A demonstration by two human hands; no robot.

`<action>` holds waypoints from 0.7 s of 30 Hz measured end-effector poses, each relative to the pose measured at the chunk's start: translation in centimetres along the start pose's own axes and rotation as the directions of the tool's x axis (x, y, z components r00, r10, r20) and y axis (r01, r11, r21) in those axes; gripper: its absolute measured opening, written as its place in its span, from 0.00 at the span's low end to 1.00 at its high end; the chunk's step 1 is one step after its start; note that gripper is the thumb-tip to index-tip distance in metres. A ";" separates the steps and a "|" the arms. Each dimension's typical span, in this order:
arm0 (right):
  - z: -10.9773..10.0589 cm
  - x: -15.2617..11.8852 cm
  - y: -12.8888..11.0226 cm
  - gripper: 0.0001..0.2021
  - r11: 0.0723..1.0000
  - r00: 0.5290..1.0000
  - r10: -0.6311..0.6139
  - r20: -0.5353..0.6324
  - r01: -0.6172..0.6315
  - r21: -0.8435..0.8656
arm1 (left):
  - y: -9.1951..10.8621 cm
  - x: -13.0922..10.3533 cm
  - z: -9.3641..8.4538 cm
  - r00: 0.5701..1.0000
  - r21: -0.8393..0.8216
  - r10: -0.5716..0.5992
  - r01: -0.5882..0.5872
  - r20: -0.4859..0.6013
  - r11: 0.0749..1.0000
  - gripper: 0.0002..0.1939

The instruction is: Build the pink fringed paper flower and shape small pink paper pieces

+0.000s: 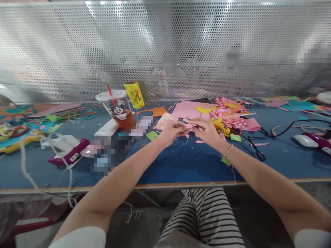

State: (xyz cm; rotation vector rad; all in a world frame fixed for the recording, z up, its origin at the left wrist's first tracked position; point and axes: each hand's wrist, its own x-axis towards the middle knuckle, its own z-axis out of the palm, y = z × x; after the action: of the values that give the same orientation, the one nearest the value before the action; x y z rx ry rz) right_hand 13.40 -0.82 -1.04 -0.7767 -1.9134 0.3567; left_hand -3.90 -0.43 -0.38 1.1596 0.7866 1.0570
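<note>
Between my two hands is a small piece of pink paper [190, 126] with cut, fringed edges. My left hand [174, 132] pinches it from the left, thumb and fingers closed. From the other side my right hand [207, 131] pinches the same piece. Just behind lie a flat pink sheet [190, 109] and a cream sheet [165, 120] with pink bits on it. A heap of pink fringed paper pieces [230, 119] sits beyond my right hand, with a yellow glue gun [221, 126] in front of it.
A plastic cup with a red straw [120, 112] and a yellow tube [134, 94] stand back left. Purple power strips [68, 153] with cords lie at both sides. Colored scraps cover the blue table [170, 168]. A perforated metal panel [155, 44] rises behind.
</note>
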 end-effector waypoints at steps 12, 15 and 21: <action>0.1 0.0 -0.7 0.06 0.993 0.991 0.114 -0.076 -0.114 -0.005 | -0.2 -0.3 0.4 0.970 0.153 0.235 -0.224 -0.055 0.962 0.10; 0.2 0.0 -0.4 0.06 0.988 0.985 0.154 -0.082 -0.153 0.021 | -0.1 -0.4 0.6 0.947 0.233 0.319 -0.302 -0.036 0.924 0.09; 0.5 0.0 0.1 0.07 0.962 0.969 0.220 -0.115 -0.196 0.189 | -0.3 -0.6 0.9 0.945 0.217 0.328 -0.319 -0.006 0.922 0.10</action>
State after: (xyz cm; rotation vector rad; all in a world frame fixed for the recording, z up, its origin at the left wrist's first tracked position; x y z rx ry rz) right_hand 12.97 -0.66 -1.34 -0.8639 -1.6521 0.5814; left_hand -3.22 -1.35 -0.50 1.4919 0.7708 1.2969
